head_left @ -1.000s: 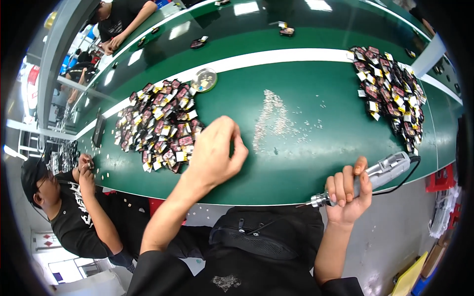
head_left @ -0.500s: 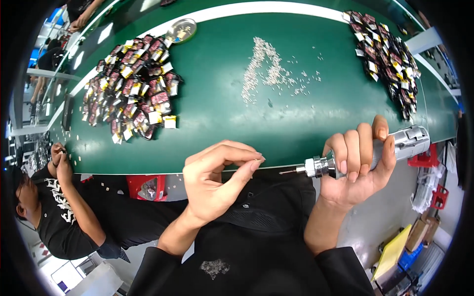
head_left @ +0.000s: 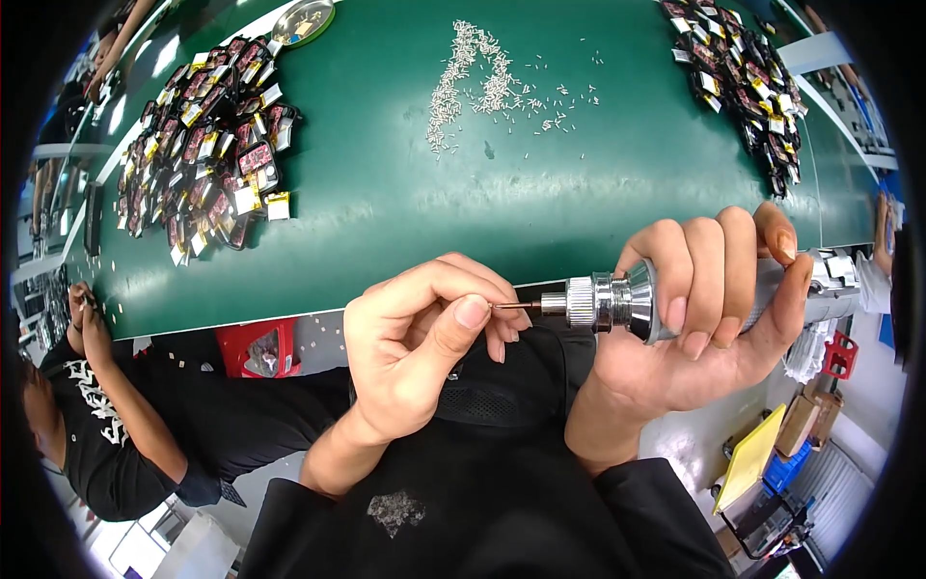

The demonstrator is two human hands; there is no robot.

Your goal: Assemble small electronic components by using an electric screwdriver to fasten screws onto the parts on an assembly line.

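Observation:
My right hand point(head_left: 709, 299) is wrapped round a silver electric screwdriver point(head_left: 632, 299), held level above the table's near edge with its bit pointing left. The thin coppery bit point(head_left: 518, 305) reaches the fingertips of my left hand point(head_left: 424, 333). Thumb and forefinger there are pinched on what looks like a small screw point(head_left: 493, 306), mostly hidden, at the tip of the bit. Beyond my hands, a heap of small silvery screws point(head_left: 449, 96) lies spread on the green table point(head_left: 367, 193).
Piles of black cased parts with white and yellow tabs lie at the left point(head_left: 207, 145) and far right point(head_left: 743, 82). A round dish point(head_left: 304, 21) stands behind the left pile. A co-worker point(head_left: 116, 415) sits at the left, and a red stool point(head_left: 258, 347) is under the table edge.
The screwdriver's bit has come up to my left fingertips, closing the gap between them. My view has shifted, so the table and piles sit higher and further left.

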